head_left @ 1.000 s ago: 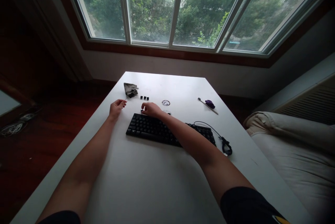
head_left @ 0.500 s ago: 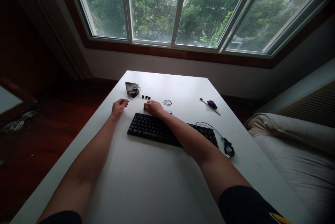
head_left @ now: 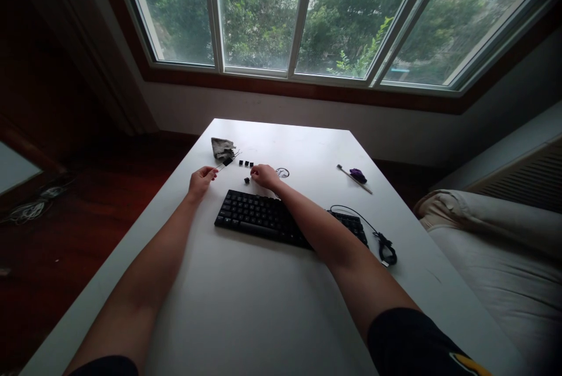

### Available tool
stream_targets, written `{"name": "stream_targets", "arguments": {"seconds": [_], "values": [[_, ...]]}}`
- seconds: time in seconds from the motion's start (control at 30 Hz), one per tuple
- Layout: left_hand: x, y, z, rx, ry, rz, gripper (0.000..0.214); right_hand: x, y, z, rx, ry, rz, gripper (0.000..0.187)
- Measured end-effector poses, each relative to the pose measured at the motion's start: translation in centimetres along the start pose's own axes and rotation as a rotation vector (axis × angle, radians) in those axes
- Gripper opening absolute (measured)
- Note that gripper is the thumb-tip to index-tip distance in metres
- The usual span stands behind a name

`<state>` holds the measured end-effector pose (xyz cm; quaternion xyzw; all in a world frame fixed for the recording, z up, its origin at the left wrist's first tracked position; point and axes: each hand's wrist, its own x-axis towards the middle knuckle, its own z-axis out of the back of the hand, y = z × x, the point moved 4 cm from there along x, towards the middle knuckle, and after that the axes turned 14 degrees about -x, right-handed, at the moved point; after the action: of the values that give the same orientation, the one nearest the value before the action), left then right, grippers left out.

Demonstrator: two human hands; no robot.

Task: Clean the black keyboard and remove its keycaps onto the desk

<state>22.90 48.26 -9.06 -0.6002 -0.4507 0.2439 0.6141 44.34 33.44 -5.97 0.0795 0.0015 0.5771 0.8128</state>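
Note:
My left hand [head_left: 201, 181] is closed on a thin wire tool with a black middle part, which looks like a wire keycap puller [head_left: 227, 161]. It is held left of the keyboard's far edge. My right hand [head_left: 264, 176] has curled fingers over the table just beyond the keyboard; whether anything is in them is hidden. A loose black keycap [head_left: 246, 180] lies just left of those fingertips. Beyond it sits a short row of black keycaps [head_left: 246, 163]. The black keyboard [head_left: 250, 215] lies below my right forearm, which hides part of its keys.
A grey cloth [head_left: 222, 148] lies at the back left of the white table [head_left: 246, 306]. A round patterned disc [head_left: 283, 173] is beside my right wrist. To the right are a brush [head_left: 355, 179], a purple bundle [head_left: 359, 175] and the keyboard's coiled cable [head_left: 386, 249].
My right hand has moved a little to the right, away from the single keycap, which now lies uncovered on the table. My left hand and its tool stay nearly where they were.

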Motion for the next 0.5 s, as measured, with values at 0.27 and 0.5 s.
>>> {"name": "stream_targets", "arguments": {"seconds": [0.27, 0.5], "values": [[0.0, 0.1, -0.1, -0.008, 0.013, 0.007, 0.038, 0.2, 0.1, -0.8, 0.217, 0.102, 0.112, 0.028], [0.0, 0.3, -0.2, -0.019, 0.032, -0.004, 0.038, 0.5, 0.1, -1.7, 0.200, 0.060, 0.149, 0.031]]}}
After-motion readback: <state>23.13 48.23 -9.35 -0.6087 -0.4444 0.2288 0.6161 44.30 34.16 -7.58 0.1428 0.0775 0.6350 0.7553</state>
